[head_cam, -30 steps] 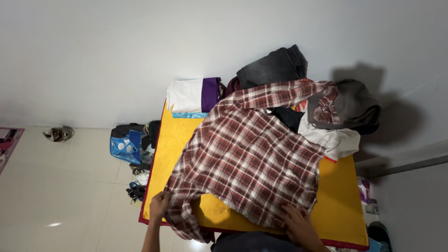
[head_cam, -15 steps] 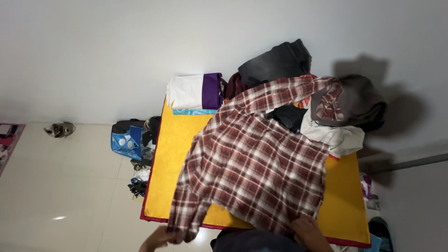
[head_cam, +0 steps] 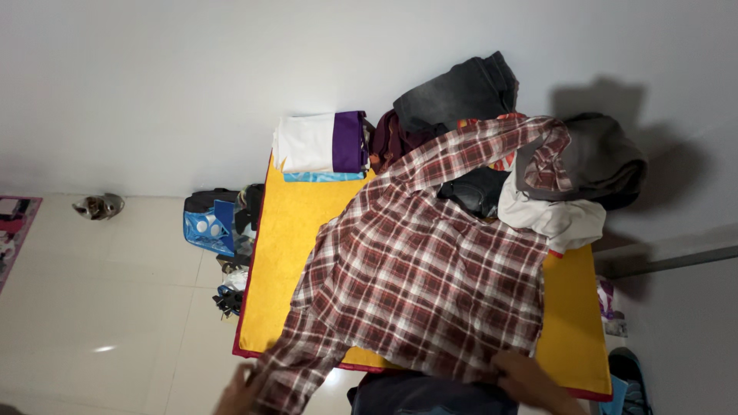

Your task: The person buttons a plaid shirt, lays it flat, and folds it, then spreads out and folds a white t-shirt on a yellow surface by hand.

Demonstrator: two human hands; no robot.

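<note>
**A:** Where is the shirt placed in relation to the hands?

**B:** A red and white plaid shirt [head_cam: 423, 284] is spread across a yellow worktop [head_cam: 288, 246], straight ahead of both hands. Its long axis runs from the near edge up and rightward to a pile of clothes [head_cam: 538, 161] against the wall.

**A:** How is it gripped?

**B:** The left hand [head_cam: 237, 392] is clenched on the end of a sleeve that hangs off the worktop's near left corner. The right hand [head_cam: 526, 376] is laid on the hem at the near right; whether cloth is pinched there cannot be told.

**A:** Which hand is nearer the shirt's body?

**B:** The right; the left is set out to the side, below the worktop edge.
</note>
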